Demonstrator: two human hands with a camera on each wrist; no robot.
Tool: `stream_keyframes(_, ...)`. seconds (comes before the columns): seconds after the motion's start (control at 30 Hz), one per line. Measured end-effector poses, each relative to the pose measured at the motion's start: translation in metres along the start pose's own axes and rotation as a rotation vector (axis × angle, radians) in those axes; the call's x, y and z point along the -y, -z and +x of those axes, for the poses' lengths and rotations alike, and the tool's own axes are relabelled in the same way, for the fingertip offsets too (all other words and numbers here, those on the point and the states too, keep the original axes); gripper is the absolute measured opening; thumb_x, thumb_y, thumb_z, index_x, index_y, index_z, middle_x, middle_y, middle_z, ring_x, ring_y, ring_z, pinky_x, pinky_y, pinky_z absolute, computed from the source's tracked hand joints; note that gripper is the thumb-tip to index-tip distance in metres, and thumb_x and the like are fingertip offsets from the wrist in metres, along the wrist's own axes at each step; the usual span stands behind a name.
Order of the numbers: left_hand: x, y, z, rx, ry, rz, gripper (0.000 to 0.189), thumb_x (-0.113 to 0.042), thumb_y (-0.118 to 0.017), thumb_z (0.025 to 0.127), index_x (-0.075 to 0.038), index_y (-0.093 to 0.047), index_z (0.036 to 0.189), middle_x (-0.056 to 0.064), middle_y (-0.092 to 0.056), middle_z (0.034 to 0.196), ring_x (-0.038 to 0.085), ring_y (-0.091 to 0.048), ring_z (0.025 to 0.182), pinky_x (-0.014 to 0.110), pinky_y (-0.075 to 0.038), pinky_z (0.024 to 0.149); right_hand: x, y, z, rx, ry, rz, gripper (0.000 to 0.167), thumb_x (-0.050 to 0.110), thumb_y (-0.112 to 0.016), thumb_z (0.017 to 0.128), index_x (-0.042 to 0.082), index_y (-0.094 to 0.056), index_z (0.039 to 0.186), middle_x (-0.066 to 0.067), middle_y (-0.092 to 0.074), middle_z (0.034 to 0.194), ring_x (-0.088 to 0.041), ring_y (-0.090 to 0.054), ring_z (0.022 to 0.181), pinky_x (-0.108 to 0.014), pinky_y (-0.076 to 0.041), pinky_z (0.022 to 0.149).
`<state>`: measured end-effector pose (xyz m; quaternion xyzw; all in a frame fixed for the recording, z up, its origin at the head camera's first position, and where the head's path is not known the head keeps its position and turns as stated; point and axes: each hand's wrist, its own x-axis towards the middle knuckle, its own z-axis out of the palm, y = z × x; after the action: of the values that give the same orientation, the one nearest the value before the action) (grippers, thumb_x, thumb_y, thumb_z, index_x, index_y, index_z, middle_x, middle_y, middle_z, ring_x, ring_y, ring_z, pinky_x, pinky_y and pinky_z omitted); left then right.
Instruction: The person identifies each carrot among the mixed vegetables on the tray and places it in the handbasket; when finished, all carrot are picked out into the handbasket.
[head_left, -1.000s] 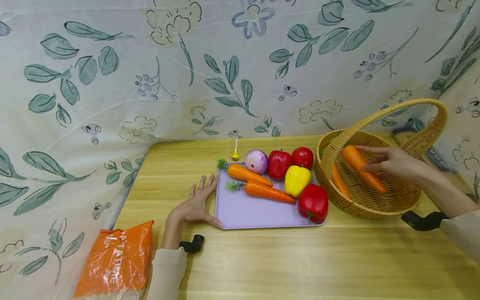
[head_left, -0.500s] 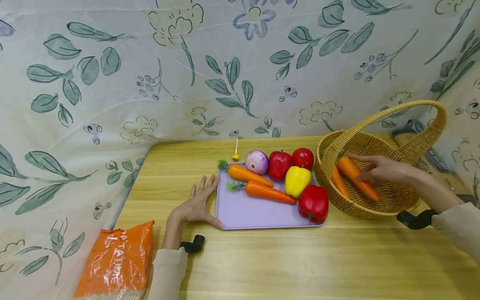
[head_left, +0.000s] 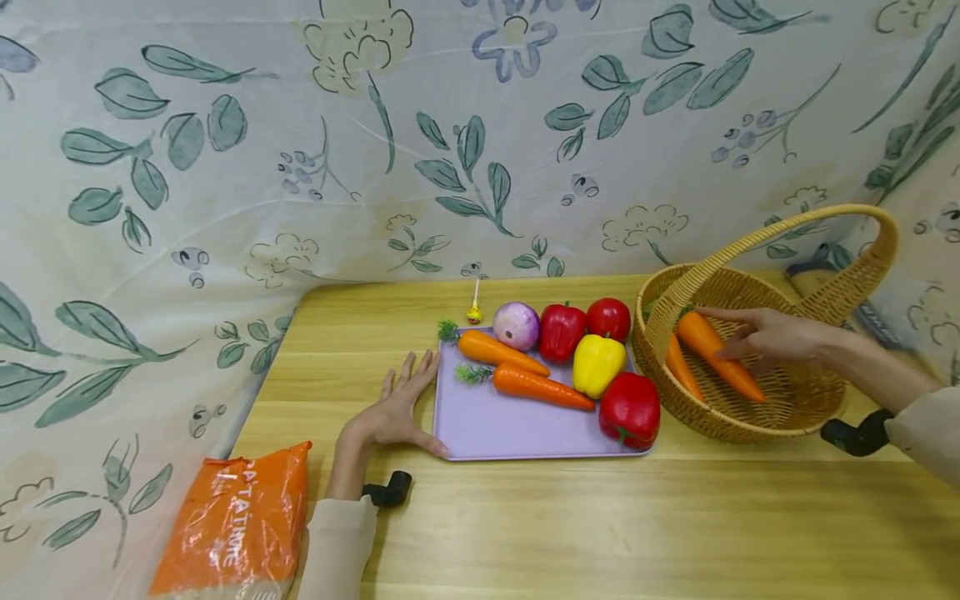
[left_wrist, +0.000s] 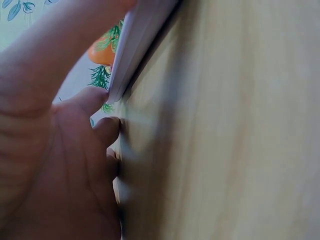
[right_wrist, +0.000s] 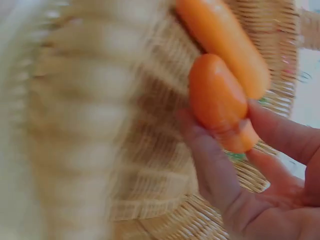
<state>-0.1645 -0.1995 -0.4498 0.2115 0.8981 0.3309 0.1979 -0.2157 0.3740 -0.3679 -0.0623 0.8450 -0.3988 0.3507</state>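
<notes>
The held carrot (head_left: 718,357) is slanting inside the wicker basket (head_left: 813,396), just beside a second carrot (head_left: 682,373) near the basket's left side. The right hand (head_left: 780,340) is pinching it between thumb and fingers. Left of the basket, a lilac tray (head_left: 510,429) is carrying two further carrots (head_left: 536,387), an onion (head_left: 516,326) along its far edge, a yellow pepper (head_left: 598,367) and, at its near right corner, a red pepper (head_left: 630,410). The left hand (head_left: 392,414) is spreading its fingers wide along the tray's left edge, thumb at the near left corner.
</notes>
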Motion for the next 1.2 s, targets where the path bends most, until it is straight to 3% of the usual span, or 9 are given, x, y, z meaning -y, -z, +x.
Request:
stream_keyframes(0.2,0.000,-0.001,0.001,0.001,0.005,-0.005,0.147,-0.043,-0.099,0.064,-0.017,0.003,0.168,0.012,0.010,0.175,0.037,0.024,0.159,0.064,0.020,0.126,-0.005,-0.012,0.003,0.001,0.011,0.039,0.091,0.017,-0.062,0.103,0.005,0.004,0.164,-0.047,-0.036,0.147,-0.034,-0.065,0.121,-0.050,-0.062,0.095)
stream_keyframes(0.5,0.001,-0.001,0.000,-0.010,0.002,-0.006,0.147,-0.043,-0.099,0.064,-0.017,0.002,0.168,0.012,0.009,0.175,0.037,0.024,0.159,0.064,0.020,0.126,-0.006,-0.021,0.005,-0.068,0.028,0.069,0.090,0.016,-0.065,0.102,0.004,-0.002,0.165,-0.041,-0.050,0.139,-0.028,-0.071,0.110,-0.045,-0.065,0.089)
stream_keyframes(0.73,0.000,-0.001,-0.001,-0.012,0.003,0.000,0.147,-0.044,-0.098,0.064,-0.017,0.001,0.168,0.012,0.008,0.175,0.038,0.023,0.159,0.064,0.019,0.126,-0.007,-0.026,0.004,-0.122,0.045,0.036,0.089,0.015,-0.067,0.100,0.004,-0.007,0.165,-0.032,-0.061,0.130,-0.013,-0.072,0.101,-0.043,-0.065,0.087)
stream_keyframes(1.2,0.001,-0.001,-0.001,-0.010,-0.002,0.001,0.146,-0.043,-0.098,0.064,-0.016,0.001,0.168,0.013,0.008,0.175,0.039,0.023,0.159,0.064,0.020,0.125,-0.013,-0.037,0.002,-0.266,0.115,0.010,0.079,0.008,-0.066,0.099,0.008,-0.022,0.164,-0.036,-0.058,0.134,-0.013,-0.074,0.099,-0.043,-0.066,0.084)
